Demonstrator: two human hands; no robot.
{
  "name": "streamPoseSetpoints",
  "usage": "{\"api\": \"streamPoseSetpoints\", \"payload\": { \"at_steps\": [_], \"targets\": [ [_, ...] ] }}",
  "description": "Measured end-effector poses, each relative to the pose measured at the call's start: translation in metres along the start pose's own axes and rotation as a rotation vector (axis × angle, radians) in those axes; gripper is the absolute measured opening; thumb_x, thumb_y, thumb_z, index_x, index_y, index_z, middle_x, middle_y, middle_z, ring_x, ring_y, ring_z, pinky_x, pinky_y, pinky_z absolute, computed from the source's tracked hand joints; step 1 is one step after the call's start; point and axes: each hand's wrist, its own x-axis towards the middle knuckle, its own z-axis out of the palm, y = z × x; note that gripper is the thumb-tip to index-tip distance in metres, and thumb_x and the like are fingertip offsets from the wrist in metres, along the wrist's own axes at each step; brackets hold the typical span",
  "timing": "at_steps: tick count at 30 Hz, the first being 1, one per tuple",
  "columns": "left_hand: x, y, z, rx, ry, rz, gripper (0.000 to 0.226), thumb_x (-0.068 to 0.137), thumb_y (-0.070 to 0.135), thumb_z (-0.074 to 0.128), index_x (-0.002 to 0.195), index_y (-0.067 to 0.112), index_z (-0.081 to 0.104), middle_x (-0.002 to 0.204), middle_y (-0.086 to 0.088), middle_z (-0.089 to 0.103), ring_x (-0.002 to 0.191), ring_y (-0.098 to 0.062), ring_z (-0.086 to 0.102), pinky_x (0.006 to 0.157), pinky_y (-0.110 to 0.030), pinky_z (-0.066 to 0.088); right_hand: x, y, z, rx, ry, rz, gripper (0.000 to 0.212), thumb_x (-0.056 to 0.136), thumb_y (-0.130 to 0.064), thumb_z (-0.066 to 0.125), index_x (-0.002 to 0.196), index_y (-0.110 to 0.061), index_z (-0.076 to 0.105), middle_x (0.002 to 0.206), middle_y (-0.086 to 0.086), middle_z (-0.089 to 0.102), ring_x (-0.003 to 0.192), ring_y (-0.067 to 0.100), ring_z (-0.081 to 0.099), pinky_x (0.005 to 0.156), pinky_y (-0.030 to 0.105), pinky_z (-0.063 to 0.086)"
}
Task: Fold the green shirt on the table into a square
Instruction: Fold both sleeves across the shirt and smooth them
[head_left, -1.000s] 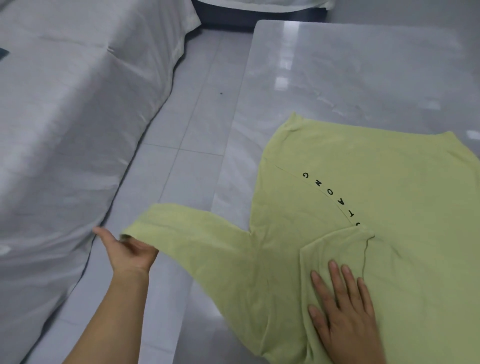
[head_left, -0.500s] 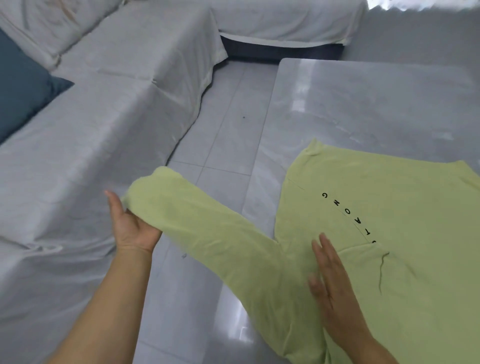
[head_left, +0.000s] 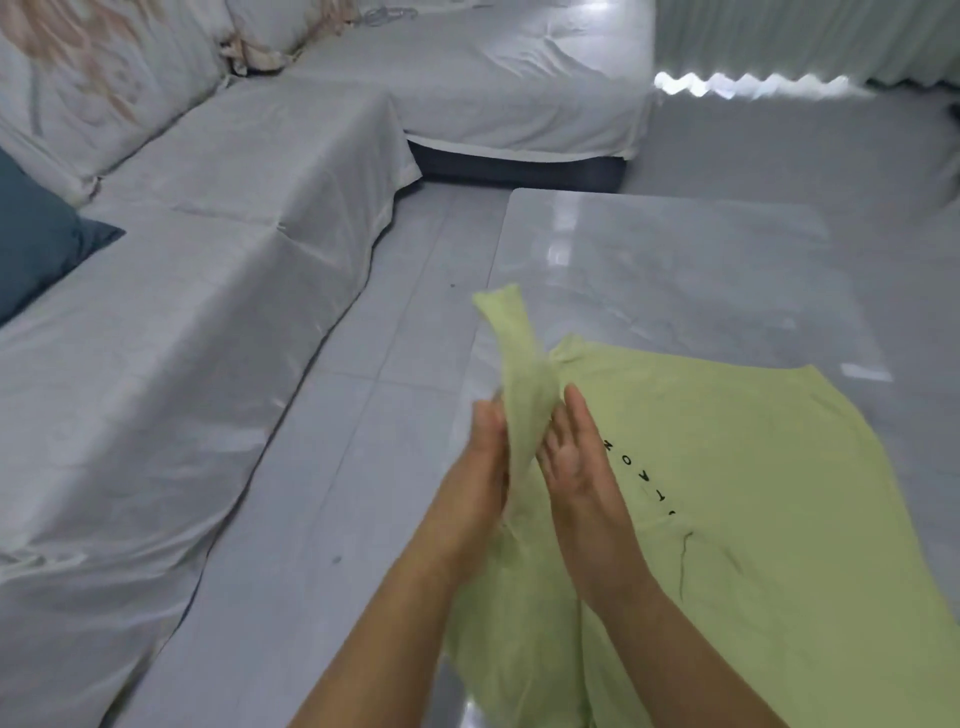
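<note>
Between the two hands, close in front of the person, a sleeve of the green shirt stands lifted off the table. The left hand presses against its left face and the right hand against its right face, palms turned toward each other with fingers mostly straight, so the cloth looks sandwiched rather than pinched; whether any finger curls behind it I cannot tell. The sleeve's long axis runs away from the person and upward, its cuff end flopping just beyond the fingertips, slightly to the left.

Right of the right hand, and touching its wrist side, the shirt's body lies spread flat on the table, with black letters running along a line just beside that hand. The near left part of the shirt droops over the table edge below the forearms.

Since the body lies wholly to the right, the sleeve probably has to swing rightward across it, and the right hand is the nearer one to lay it down.

Beyond the hands, the far tabletop is bare and glossy; left of the left hand is tiled floor, then a covered sofa.
</note>
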Motion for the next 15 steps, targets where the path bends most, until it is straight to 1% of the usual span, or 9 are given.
{"api": "streamPoseSetpoints", "payload": {
  "at_steps": [2, 3, 4, 5, 7, 9, 12, 14, 15],
  "targets": [
    [-0.001, -0.013, 0.051, 0.275, -0.124, -0.010, 0.062, 0.069, 0.085, 0.023, 0.120, 0.054, 0.038, 0.141, 0.020, 0.042, 0.134, 0.006, 0.029, 0.113, -0.022, 0.022, 0.007, -0.014, -0.028, 0.242, 0.235, 0.117, 0.071, 0.070, -0.044, 0.076, 0.133, -0.031, 0.046, 0.120, -0.016, 0.062, 0.109, -0.005, 0.056, 0.098, 0.018, 0.041],
    [-0.001, -0.021, 0.068, 0.317, -0.141, -0.011, 0.065, 0.070, 0.085, 0.019, 0.124, 0.051, 0.035, 0.146, 0.019, 0.034, 0.136, 0.006, 0.023, 0.116, -0.023, 0.016, 0.007, -0.017, -0.045, 0.237, 0.247, 0.193, 0.066, 0.058, -0.050, 0.082, 0.115, -0.023, 0.063, 0.101, -0.010, 0.070, 0.093, -0.002, 0.064, 0.089, 0.022, 0.047],
    [-0.004, -0.032, 0.078, 0.349, -0.123, 0.005, 0.071, 0.073, 0.083, 0.019, 0.129, 0.044, 0.034, 0.147, 0.019, 0.030, 0.137, 0.007, 0.020, 0.116, -0.021, 0.014, 0.003, -0.015, -0.053, 0.417, 0.253, 0.249, 0.069, 0.046, -0.056, 0.083, 0.101, -0.017, 0.070, 0.091, -0.004, 0.072, 0.083, 0.004, 0.067, 0.079, 0.025, 0.051],
    [-0.009, -0.042, 0.082, 0.333, -0.066, 0.022, 0.073, 0.073, 0.083, 0.021, 0.130, 0.040, 0.036, 0.145, 0.023, 0.030, 0.136, 0.010, 0.021, 0.114, -0.015, 0.014, 0.004, -0.008, -0.069, 0.644, 0.350, 0.324, 0.074, 0.046, -0.055, 0.082, 0.103, -0.010, 0.068, 0.094, 0.004, 0.071, 0.082, 0.009, 0.069, 0.072, 0.025, 0.054],
    [-0.024, -0.070, 0.071, 0.283, 0.122, 0.014, 0.073, 0.068, 0.087, 0.028, 0.125, 0.043, 0.040, 0.141, 0.026, 0.033, 0.132, 0.012, 0.025, 0.109, -0.008, 0.020, 0.003, -0.007, -0.103, 0.640, 0.447, 0.377, 0.078, 0.053, -0.049, 0.074, 0.117, -0.006, 0.063, 0.111, 0.011, 0.068, 0.097, 0.017, 0.067, 0.074, 0.030, 0.058],
    [-0.047, -0.111, 0.046, 0.436, 0.223, -0.039, 0.079, 0.061, 0.090, 0.034, 0.128, 0.050, 0.030, 0.142, 0.033, 0.025, 0.132, 0.015, 0.021, 0.109, -0.012, 0.021, -0.005, -0.007, -0.125, 0.695, 0.433, 0.382, 0.069, 0.051, -0.046, 0.072, 0.110, -0.011, 0.067, 0.116, 0.006, 0.067, 0.106, 0.018, 0.064, 0.084, 0.038, 0.053],
    [-0.089, -0.175, 0.004, 1.075, 0.119, -0.049, 0.107, 0.057, 0.087, 0.043, 0.145, 0.041, 0.006, 0.152, 0.028, -0.001, 0.139, 0.007, 0.008, 0.106, -0.018, 0.019, -0.010, -0.005, -0.156, 0.759, 0.433, 0.329, 0.073, 0.052, -0.043, 0.071, 0.119, -0.016, 0.063, 0.124, 0.005, 0.063, 0.113, 0.018, 0.060, 0.089, 0.040, 0.050],
    [-0.103, -0.205, -0.012, 1.240, -0.013, -0.122, 0.131, 0.042, 0.076, 0.059, 0.148, 0.023, 0.004, 0.157, 0.009, -0.008, 0.139, -0.012, 0.019, 0.102, -0.026, 0.034, -0.007, -0.004, -0.178, 0.843, 0.403, 0.305, 0.067, 0.069, -0.037, 0.066, 0.130, -0.013, 0.053, 0.137, 0.007, 0.051, 0.125, 0.018, 0.049, 0.097, 0.036, 0.046],
    [-0.107, -0.216, -0.017, 1.214, 0.001, -0.111, 0.131, 0.040, 0.068, 0.065, 0.148, 0.021, 0.008, 0.157, 0.005, -0.008, 0.139, -0.015, 0.019, 0.103, -0.026, 0.034, -0.010, -0.011, -0.176, 0.710, 0.390, 0.289, 0.057, 0.087, -0.034, 0.049, 0.138, -0.011, 0.040, 0.147, 0.006, 0.035, 0.136, 0.017, 0.032, 0.109, 0.033, 0.034]
  ]
}}
